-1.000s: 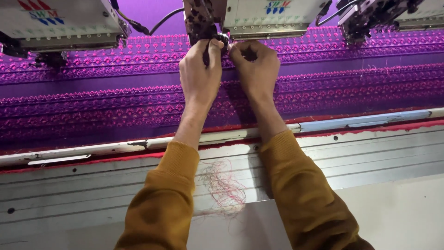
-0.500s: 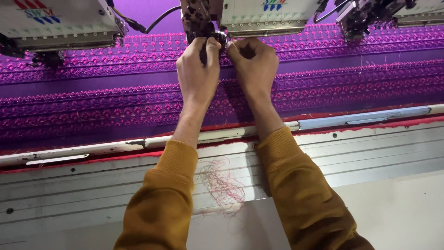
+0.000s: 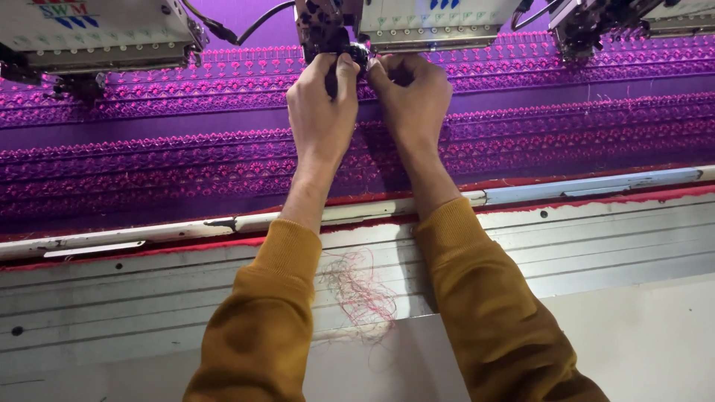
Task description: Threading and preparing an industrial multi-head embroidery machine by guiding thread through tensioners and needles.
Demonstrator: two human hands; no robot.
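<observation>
Glossy purple cloth (image 3: 186, 126), worn painted metal rail (image 3: 596, 186)

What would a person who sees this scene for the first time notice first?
The bright purple fabric with rows of pink embroidery fills the upper half of the view. At top centre, the left hand and right hand, in mustard sleeves, reach to the needle area of an embroidery machine head. Lower down, a tangle of loose red threads lies on the grey machine table.
</observation>
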